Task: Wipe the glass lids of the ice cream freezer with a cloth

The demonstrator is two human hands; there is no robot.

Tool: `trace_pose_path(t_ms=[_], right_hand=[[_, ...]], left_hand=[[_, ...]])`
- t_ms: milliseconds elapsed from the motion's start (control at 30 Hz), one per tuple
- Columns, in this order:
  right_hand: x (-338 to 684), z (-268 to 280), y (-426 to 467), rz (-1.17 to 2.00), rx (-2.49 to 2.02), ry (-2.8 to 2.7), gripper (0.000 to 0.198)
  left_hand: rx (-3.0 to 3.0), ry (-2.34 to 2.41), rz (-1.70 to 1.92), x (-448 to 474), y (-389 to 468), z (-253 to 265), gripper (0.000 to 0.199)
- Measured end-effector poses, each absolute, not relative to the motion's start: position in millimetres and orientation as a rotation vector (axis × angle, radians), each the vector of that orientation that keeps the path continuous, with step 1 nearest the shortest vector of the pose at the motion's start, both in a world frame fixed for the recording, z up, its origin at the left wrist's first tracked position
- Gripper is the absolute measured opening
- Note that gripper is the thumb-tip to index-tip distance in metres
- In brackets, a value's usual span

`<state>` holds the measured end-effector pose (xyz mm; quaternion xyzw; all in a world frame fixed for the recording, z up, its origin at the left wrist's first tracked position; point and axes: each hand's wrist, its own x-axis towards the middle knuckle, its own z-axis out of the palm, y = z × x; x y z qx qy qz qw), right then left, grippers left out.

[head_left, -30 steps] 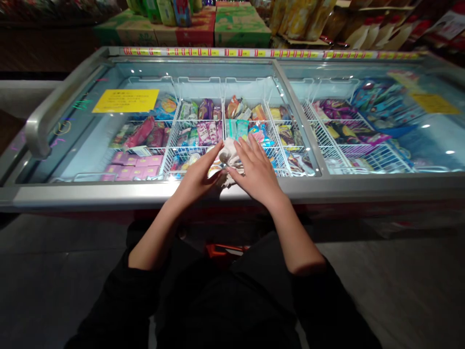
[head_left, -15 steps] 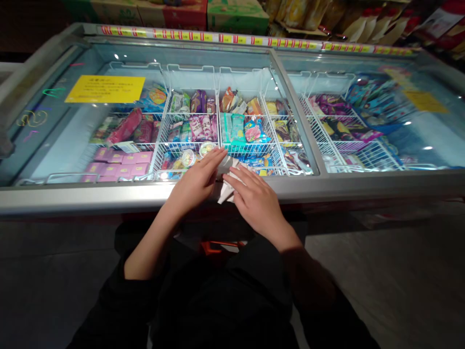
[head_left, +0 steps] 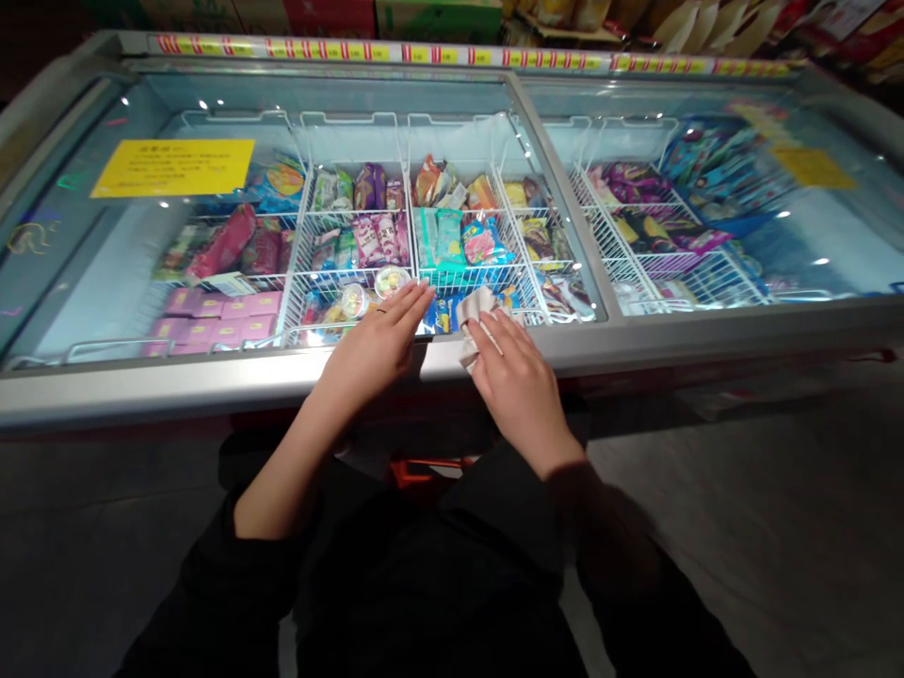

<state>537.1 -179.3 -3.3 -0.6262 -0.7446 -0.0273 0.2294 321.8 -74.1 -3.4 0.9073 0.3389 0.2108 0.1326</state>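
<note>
A chest freezer [head_left: 339, 370] with a glass top spans the view. My right hand [head_left: 515, 372] has a crumpled white cloth or tissue [head_left: 475, 309] under its fingers, by the front edge of the glass. The cloth sticks out past the fingertips on the left. My left hand [head_left: 378, 344] is near the same front rim, fingers stretched out and close together, with nothing visible in it. What lies beneath its palm is hidden. Below the glass near both hands are round tubs [head_left: 354, 301] and blue packets [head_left: 446, 315].
White wire baskets [head_left: 406, 141] inside the freezer hold colourful packets. Pink boxes [head_left: 212, 320] sit at the left. A yellow notice [head_left: 173, 168] is on the glass, and a frame bar [head_left: 565, 198] divides the top. Price labels [head_left: 416, 55] line the back edge.
My right hand and the cloth have moved right, away from my left hand, widening the gap. My left hand has stayed nearly in place. The view has shifted slightly.
</note>
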Motion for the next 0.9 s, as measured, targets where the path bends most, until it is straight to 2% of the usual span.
trace_pose_path(t_ms=[200, 367, 500, 667, 900], right_hand=[[532, -7, -146, -0.057, -1.755, -2.037, 0.048], [564, -9, -168, -0.104, -1.867, -1.840, 0.051], [552, -11, -192, -0.124, -1.838, -1.854, 0.056], [530, -3, -161, -0.034, -1.801, -2.017, 0.052], [581, 5, -140, 0.036, -1.864, -2.074, 0.057]], left_hand=[[2.715, 1.017, 0.565, 325, -77, -1, 0.056], [2.670, 1.051, 0.538, 325, -72, 1, 0.057], [2.613, 1.089, 0.582, 341, -62, 7, 0.057], [2.586, 1.073, 0.591, 369, -46, 11, 0.059], [2.617, 1.048, 0.539, 371, -38, 1, 0.059]])
